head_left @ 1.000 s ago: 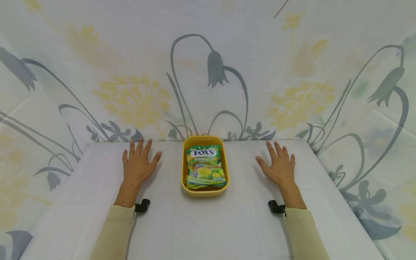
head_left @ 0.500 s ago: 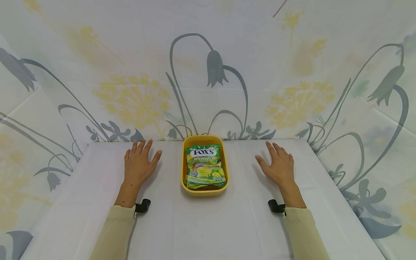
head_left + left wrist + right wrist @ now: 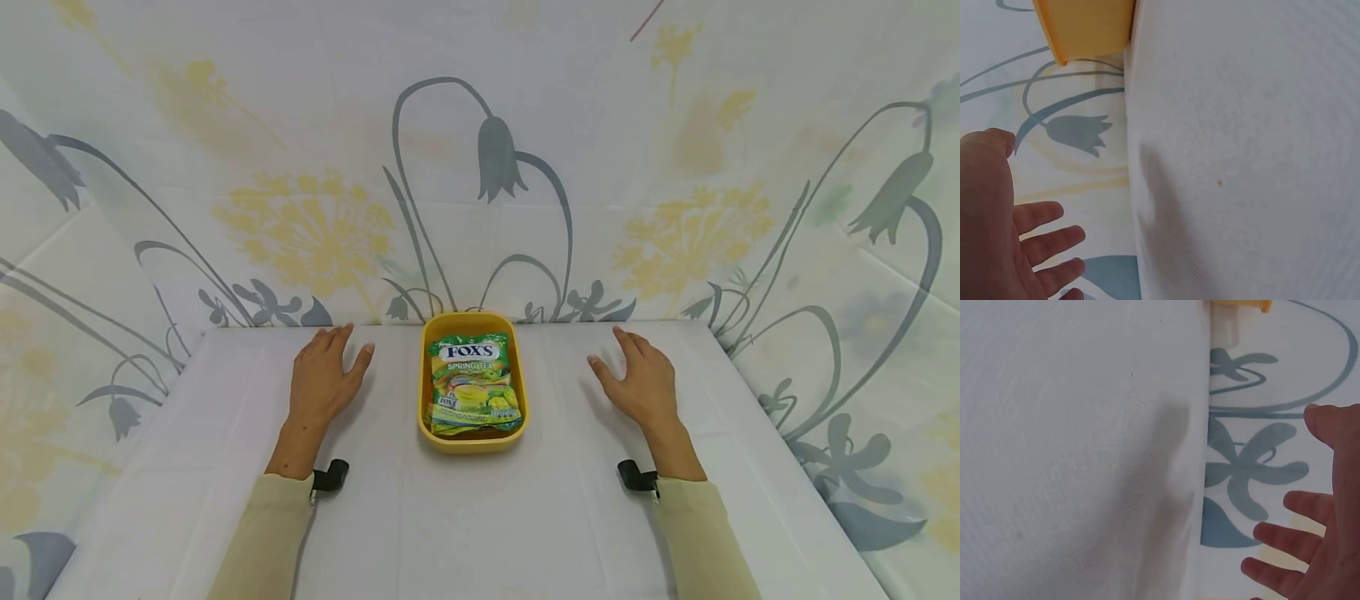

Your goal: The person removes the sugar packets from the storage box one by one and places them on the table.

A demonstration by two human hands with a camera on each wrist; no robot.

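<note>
On the surface [image 3: 465, 533], between the relaxed, empty left hand [image 3: 322, 380] and right hand [image 3: 643, 385], sits a yellow tub [image 3: 474, 447] holding a candy bag [image 3: 474, 385]; gripping both sides evenly would probably keep it level.

Your left hand [image 3: 322, 379] and right hand [image 3: 647, 379] hover well apart, backs upward, fingers [image 3: 1054, 244] relaxed and gently bent, thumbs [image 3: 361, 363] spread inward toward each other, forearms [image 3: 261, 533] outstretched and wrists [image 3: 295, 443] nearly straight.
</note>
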